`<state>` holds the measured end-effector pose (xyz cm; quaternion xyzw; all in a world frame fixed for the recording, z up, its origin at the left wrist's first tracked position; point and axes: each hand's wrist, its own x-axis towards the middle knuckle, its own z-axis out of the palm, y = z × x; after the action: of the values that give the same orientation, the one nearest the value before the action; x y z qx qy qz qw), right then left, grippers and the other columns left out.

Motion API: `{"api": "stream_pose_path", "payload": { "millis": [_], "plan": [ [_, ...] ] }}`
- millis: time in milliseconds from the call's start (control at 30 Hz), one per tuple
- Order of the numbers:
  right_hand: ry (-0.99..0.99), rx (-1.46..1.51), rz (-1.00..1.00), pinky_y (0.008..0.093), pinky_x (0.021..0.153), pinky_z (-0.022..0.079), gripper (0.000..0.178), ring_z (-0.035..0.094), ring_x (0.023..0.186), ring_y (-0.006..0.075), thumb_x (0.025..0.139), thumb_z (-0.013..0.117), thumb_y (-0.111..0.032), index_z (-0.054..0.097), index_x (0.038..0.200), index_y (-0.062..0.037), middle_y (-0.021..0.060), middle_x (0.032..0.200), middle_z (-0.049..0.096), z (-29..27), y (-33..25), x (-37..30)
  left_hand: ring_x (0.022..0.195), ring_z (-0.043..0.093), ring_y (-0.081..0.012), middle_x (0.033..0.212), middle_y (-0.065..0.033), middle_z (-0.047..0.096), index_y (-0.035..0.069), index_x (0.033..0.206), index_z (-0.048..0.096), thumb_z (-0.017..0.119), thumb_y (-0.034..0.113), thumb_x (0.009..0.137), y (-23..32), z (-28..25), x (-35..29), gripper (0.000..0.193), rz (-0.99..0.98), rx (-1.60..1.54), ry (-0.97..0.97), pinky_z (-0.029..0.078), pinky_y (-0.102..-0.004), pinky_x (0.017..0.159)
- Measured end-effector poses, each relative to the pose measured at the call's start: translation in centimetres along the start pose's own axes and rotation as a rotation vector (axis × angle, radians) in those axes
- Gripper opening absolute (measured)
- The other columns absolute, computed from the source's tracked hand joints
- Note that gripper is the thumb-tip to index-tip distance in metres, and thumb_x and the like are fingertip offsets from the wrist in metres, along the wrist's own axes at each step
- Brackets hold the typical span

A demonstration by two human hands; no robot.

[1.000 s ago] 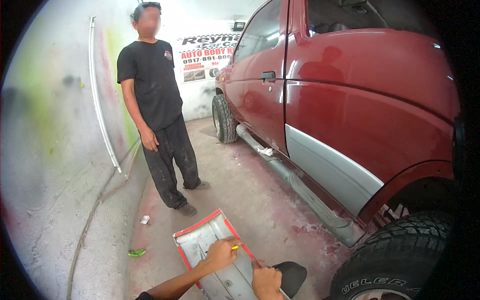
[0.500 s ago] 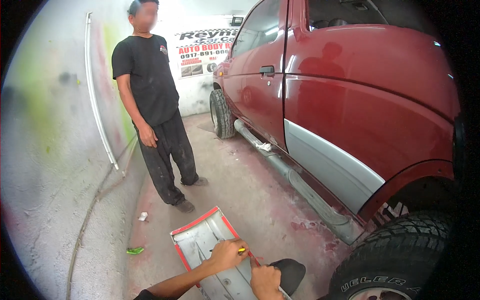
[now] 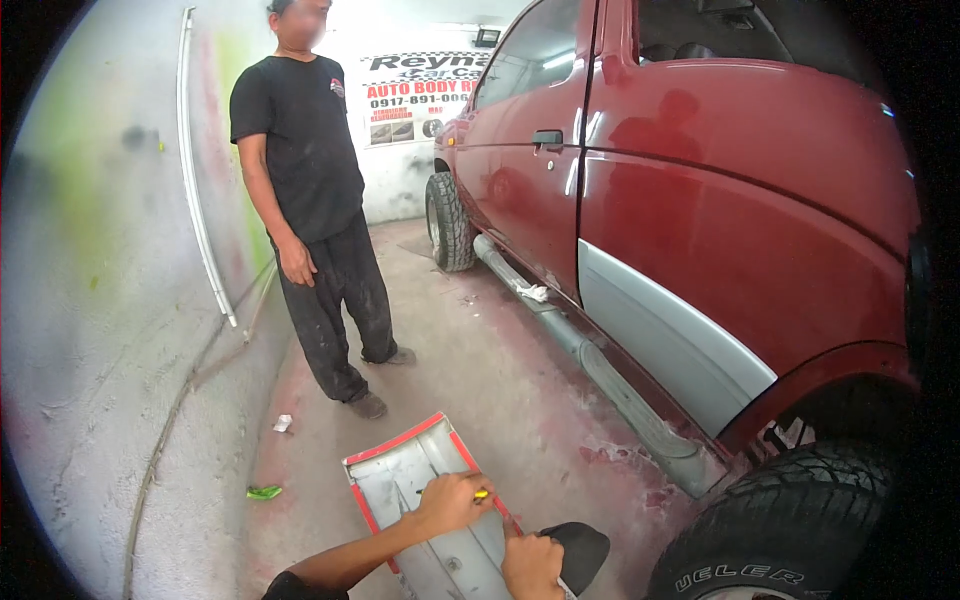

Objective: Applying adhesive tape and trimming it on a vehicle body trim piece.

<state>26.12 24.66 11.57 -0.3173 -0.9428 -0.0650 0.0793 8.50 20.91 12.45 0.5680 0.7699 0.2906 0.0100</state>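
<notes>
A pale grey, curved trim panel (image 3: 425, 455) lies below me, its inner face up, with red tape (image 3: 395, 438) along its edges. My left hand (image 3: 455, 502) is closed over the panel near its right edge, round a slim yellow tool with a dark tip (image 3: 481, 494); its exact kind is mostly hidden by the fingers. Lower down, my right hand (image 3: 532, 562) is curled on the panel's right edge, thumb extended at the red strip. The fingertips beneath are hidden. Beside that hand shows a dark rounded shape (image 3: 580, 553) that I cannot identify.
A red vehicle (image 3: 700, 200) with a silver side panel (image 3: 660, 335), step bar (image 3: 600, 375) and large rear tyre (image 3: 775, 520) stands at the right. Ahead, a person in black (image 3: 305, 160) stands by the left wall (image 3: 90, 400). A green scrap (image 3: 264, 493) lies on the floor.
The view has shifted slightly. My left hand stays closed on the yellow tool, and my right hand remains at the panel's edge, its thumb straighter along the red strip.
</notes>
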Motion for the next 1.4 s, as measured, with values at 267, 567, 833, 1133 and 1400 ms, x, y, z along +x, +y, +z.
{"api": "stream_pose_path", "payload": {
  "millis": [267,567,833,1133,1400],
  "plan": [
    [-0.129,0.088,0.008,0.0418,0.062,0.055,0.053,0.071,0.066,0.0284,0.082,0.060,-0.014,0.060,0.135,-0.0175,0.0096,0.070,0.070,1.2,1.1,-0.2,0.075,0.068,-0.0328,0.079,-0.0117,0.070,0.010,0.083,0.072,0.071,0.021,0.079,-3.6,-1.6,2.9,0.012,-0.065,-0.009,0.119,0.055,-0.0438,0.065],
    [-0.004,0.105,0.017,0.0315,0.057,0.051,0.058,0.067,0.057,0.0199,0.079,0.062,-0.009,0.060,0.137,-0.0135,0.0071,0.064,0.066,-0.2,0.9,0.8,0.076,0.064,-0.0404,0.078,-0.0188,0.061,0.005,0.112,0.043,0.058,0.023,0.097,-0.8,-5.0,1.6,0.028,-0.138,-0.234,-0.094,0.048,-0.0497,0.068],
    [0.021,0.027,0.024,0.0284,0.059,0.049,0.058,0.063,0.052,0.0154,0.079,0.063,-0.011,0.061,0.137,-0.0158,0.0033,0.065,0.062,-0.1,0.8,-0.4,0.077,0.063,-0.0456,0.090,-0.0214,0.063,0.004,0.105,0.042,0.052,0.014,0.100,2.6,-1.0,-2.6,0.015,0.028,-0.183,-0.359,0.048,-0.0524,0.067],
    [0.059,0.043,0.062,0.0278,0.060,0.050,0.058,0.061,0.050,0.0144,0.078,0.064,-0.011,0.061,0.136,-0.0152,0.0036,0.064,0.060,0.5,0.2,-0.8,0.091,0.061,-0.0410,0.098,-0.0215,0.063,-0.002,0.119,0.054,0.051,0.011,0.098,3.3,-0.9,-4.0,0.024,0.120,-0.129,-0.209,0.048,-0.0480,0.079],
    [0.051,0.044,0.074,0.0274,0.058,0.048,0.059,0.059,0.050,0.0130,0.079,0.064,-0.014,0.060,0.137,-0.0141,0.0028,0.063,0.059,0.1,0.3,-0.9,0.071,0.062,-0.0376,0.080,-0.0157,0.064,0.007,0.125,0.056,0.060,0.002,0.090,5.1,-1.7,-3.0,0.036,-0.176,-0.218,-0.266,0.048,-0.0436,0.063]
  ]
}}
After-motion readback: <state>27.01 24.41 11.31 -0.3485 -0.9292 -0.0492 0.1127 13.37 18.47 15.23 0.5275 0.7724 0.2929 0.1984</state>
